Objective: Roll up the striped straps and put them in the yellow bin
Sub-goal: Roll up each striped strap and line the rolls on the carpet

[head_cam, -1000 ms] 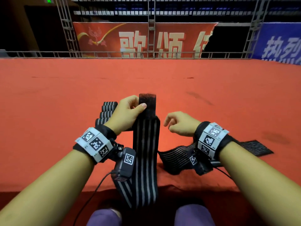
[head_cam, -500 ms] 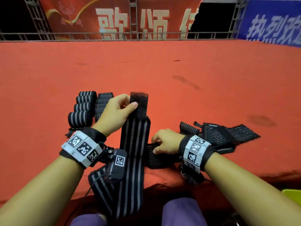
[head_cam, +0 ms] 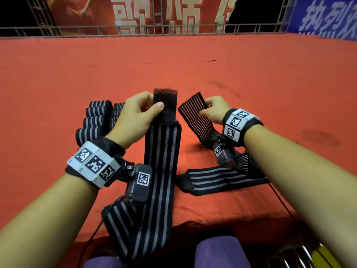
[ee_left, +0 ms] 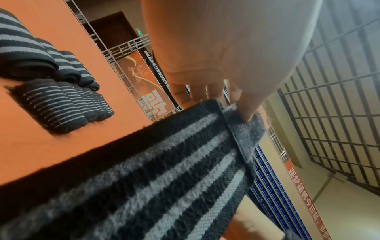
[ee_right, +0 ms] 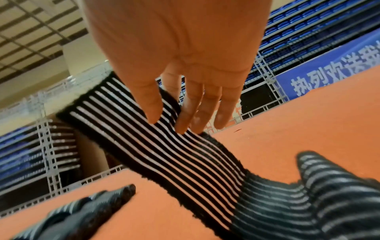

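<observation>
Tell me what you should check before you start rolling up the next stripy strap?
1. Left hand pinches the wide-striped strap by its fuzzy end: ok.
2. Right hand pinches the thin-striped strap: ok.
3. One strap at a time: not ok, each hand holds one.
4. Rolled straps lie out of the way on the red table: ok.
5. Wide strap's tail free: cannot tell, it hangs over the table edge.
6. Yellow bin in reach: cannot tell, only a corner shows.
</observation>
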Available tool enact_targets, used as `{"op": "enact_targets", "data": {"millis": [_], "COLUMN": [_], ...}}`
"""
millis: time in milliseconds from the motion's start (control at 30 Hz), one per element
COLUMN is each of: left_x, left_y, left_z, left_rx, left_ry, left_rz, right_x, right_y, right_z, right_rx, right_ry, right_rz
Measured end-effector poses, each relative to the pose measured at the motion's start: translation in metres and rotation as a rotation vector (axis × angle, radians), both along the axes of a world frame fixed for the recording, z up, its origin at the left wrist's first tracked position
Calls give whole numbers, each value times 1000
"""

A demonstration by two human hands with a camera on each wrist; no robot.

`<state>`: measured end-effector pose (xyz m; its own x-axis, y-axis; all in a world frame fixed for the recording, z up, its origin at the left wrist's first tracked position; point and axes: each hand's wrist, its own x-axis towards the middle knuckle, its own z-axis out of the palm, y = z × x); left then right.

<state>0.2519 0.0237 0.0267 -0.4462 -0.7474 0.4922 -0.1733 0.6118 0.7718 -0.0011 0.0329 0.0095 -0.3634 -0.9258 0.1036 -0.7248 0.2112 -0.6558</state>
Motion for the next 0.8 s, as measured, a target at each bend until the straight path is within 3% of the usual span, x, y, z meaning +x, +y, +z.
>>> {"op": "enact_targets", "data": {"millis": [100, 233, 300, 400, 500, 633, 800], "left_x": [7, 18, 22, 27, 33, 44, 56], "left_y": [-4, -6, -5, -2, 1, 6, 11], "left_z": [-5, -8, -8, -9, -9, -8, -2], "left_rx": [-2, 29, 39, 37, 21, 27, 41], "left_ry": [-15, 8, 21, 29, 31, 37, 86], "left_rz": [21, 48, 55, 60, 59, 74, 102], "right_x": [7, 25, 43, 73, 92, 105, 103], "right_y": [0, 20, 38, 63, 73, 75, 69], "right_z": [-26, -37, -44, -57, -69, -74, -44], "right_rx": [138, 115, 208, 409, 536, 550, 508], "right_ry": [36, -9, 104, 416, 572, 690, 761], "right_rz": [7, 80, 203, 382, 479, 477, 428]}}
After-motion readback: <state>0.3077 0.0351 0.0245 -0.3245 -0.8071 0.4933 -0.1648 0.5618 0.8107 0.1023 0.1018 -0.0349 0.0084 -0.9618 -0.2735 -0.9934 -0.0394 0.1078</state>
